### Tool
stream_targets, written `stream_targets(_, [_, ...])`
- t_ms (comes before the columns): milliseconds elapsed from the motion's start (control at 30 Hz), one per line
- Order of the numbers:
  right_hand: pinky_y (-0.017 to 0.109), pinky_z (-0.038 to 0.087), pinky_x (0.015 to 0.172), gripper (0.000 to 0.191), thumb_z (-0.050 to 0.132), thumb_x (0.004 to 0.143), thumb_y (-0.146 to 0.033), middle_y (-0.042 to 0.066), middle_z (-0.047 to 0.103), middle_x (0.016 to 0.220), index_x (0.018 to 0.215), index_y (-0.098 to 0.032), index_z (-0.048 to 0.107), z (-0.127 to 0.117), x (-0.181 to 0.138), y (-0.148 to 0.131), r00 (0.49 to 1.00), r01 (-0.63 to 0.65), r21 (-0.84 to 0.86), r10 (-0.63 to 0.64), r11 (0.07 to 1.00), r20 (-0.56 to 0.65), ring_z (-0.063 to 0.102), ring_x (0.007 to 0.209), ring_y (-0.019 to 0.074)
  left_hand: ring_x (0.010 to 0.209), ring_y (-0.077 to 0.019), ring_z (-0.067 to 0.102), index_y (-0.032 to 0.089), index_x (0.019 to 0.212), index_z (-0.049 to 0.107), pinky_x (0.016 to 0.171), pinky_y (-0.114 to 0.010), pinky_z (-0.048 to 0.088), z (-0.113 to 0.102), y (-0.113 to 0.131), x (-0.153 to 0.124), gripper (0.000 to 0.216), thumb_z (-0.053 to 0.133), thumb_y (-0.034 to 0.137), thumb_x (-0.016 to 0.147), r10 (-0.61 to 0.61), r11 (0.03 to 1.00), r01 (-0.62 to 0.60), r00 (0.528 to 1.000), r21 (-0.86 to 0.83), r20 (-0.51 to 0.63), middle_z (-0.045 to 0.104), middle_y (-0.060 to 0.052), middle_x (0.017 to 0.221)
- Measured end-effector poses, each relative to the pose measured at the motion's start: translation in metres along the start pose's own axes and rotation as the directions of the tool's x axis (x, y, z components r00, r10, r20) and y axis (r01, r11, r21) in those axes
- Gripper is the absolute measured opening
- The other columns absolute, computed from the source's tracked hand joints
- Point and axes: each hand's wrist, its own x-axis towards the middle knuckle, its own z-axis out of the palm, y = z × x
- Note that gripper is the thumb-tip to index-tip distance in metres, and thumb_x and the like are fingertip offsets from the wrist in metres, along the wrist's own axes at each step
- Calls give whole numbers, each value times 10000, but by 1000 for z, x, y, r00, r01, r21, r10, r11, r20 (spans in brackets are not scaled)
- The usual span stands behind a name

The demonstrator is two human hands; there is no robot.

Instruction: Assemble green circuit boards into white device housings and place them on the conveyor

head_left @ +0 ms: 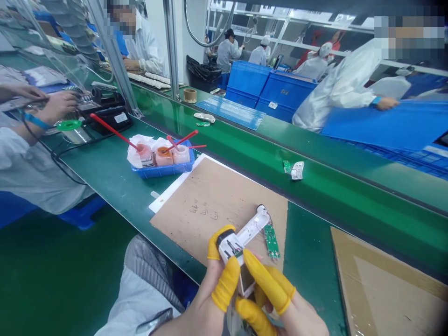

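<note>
Left hand, right hand: fingers closed around shell, presumably steadying it; beyond fingertips, board lies on cardboard, likely for protection.

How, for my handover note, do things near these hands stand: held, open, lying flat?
Left hand, closed around the white housing.
Right hand, closed on it too.
White housing, held in both hands.
White shell, lying on the cardboard.
Green circuit board, lying beside the shell.
Cardboard, flat, written on.
Jars, open, standing in the blue tray.
Longest red stick, slanting out of a jar.
</note>
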Motion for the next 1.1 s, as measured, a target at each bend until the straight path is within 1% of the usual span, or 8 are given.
stream_targets(67, [189, 571, 510, 411, 499, 915, -397, 43, 701, 939, 1309, -279, 507, -5, 5, 5, 997, 45, -18, -44, 999, 59, 691, 694, 173, 1194, -252, 479, 246, 1057, 632, 1067, -393, 313, 5, 2, 5, 567, 608, 671, 682, -69, 996, 67, 997, -60, -32, 660, -48, 1036])
stream_targets(200, [301, 579, 563, 335, 433, 937, -416, 40, 700, 917, 1207, -282, 580, -9, 8, 13, 998, 70, -103, -69, 992, 7, 674, 770, 222, 1210, -303, 465, 210, 1040, 638, 1048, -408, 341, 23, 11, 11, 754, 752, 682, 463, -166, 973, 166, 986, -159, 11, 664, -66, 1021])
stream_targets(400, [325, 472, 767, 294, 466, 938, -429, 41, 709, 950, 1028, -191, 613, -15, 17, 20, 959, 281, -135, -282, 950, 13, 606, 930, 203, 1228, -280, 455, 196, 1082, 618, 1043, -400, 346, 29, 14, 11, 610, 691, 605, 636, -147, 971, 166, 982, -173, 118, 644, -77, 1093])
stream_targets(633, [323, 503, 769, 278, 412, 965, -369, 32, 718, 904, 1068, -230, 629, -21, 19, 18, 972, 222, -90, -213, 971, 103, 644, 878, 196, 1281, -273, 404, 184, 1039, 630, 1112, -404, 237, 19, 8, 12, 590, 651, 638, 662, -178, 981, 174, 983, -82, -39, 646, -81, 1124])
stream_targets(767, [317, 469, 787, 254, 433, 963, -340, 38, 706, 965, 1100, -203, 597, -18, 17, 19, 968, 244, -87, -238, 966, 75, 610, 941, 195, 1253, -312, 450, 152, 1081, 607, 1113, -456, 243, 24, 10, 14, 716, 666, 683, 606, -124, 987, 123, 992, -105, -4, 662, -118, 1114])
stream_targets(933, [331, 411, 835, 265, 451, 961, -286, 81, 667, 1068, 1163, -137, 538, -12, 16, 21, 961, 274, -97, -267, 957, 75, 518, 1037, 206, 1310, -325, 379, 155, 1110, 589, 1154, -477, 144, 24, 10, 13, 758, 708, 664, 561, -142, 989, 139, 988, -59, -65, 624, -120, 1204])
stream_targets(1000, [338, 401, 840, 268, 452, 960, -279, 86, 662, 1069, 1167, -130, 535, -11, 16, 21, 958, 282, -96, -274, 955, 88, 509, 1041, 210, 1338, -307, 337, 188, 1163, 562, 1161, -476, 119, 20, 7, 11, 741, 660, 678, 616, -141, 990, 139, 988, -34, -65, 585, -96, 1268])
stream_targets(1100, [352, 400, 852, 264, 468, 950, -262, 82, 661, 1060, 1174, -139, 533, -10, 15, 21, 959, 275, -82, -268, 958, 86, 523, 1041, 216, 1330, -279, 355, 212, 1226, 518, 1149, -462, 183, 10, 2, 7, 656, 545, 659, 746, -72, 996, 73, 997, 45, -17, 528, -92, 1337])
